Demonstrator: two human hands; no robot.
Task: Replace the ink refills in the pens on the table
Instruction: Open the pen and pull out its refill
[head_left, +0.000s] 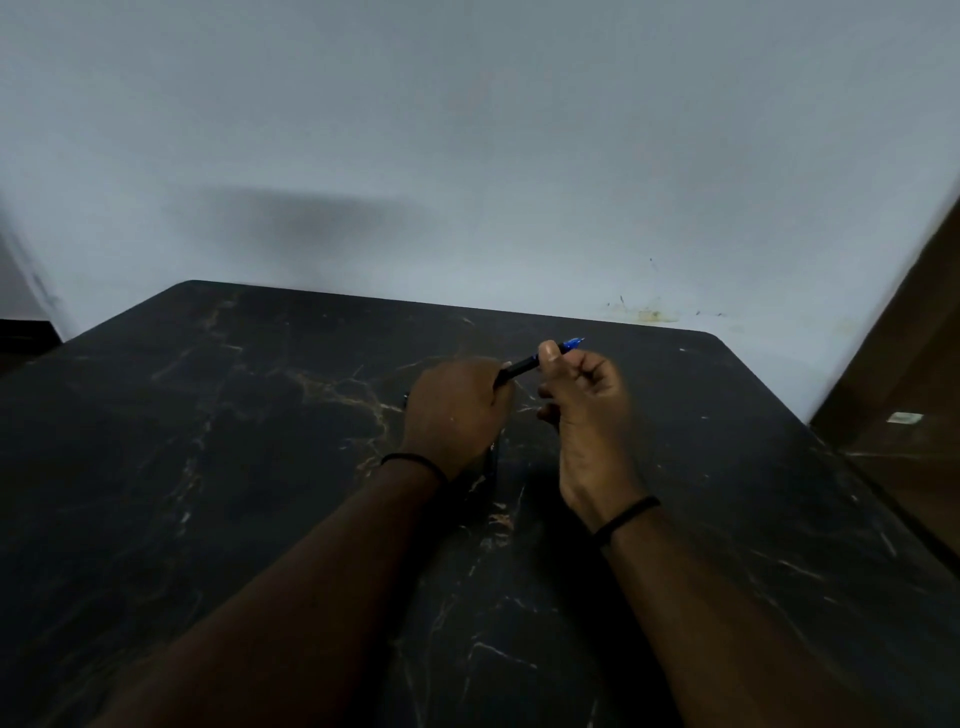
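A dark pen with a blue tip end pointing up and right is held above the black marble table. My left hand grips the pen's lower barrel, fingers curled round it. My right hand pinches the pen near its blue end, thumb on top. Another dark, pen-like object lies on the table just under my left wrist, partly hidden and hard to make out. The frame is dim and slightly blurred.
The table reaches back to a pale wall. A brown wooden door or panel stands beside the table's right edge. The table's back corners are rounded.
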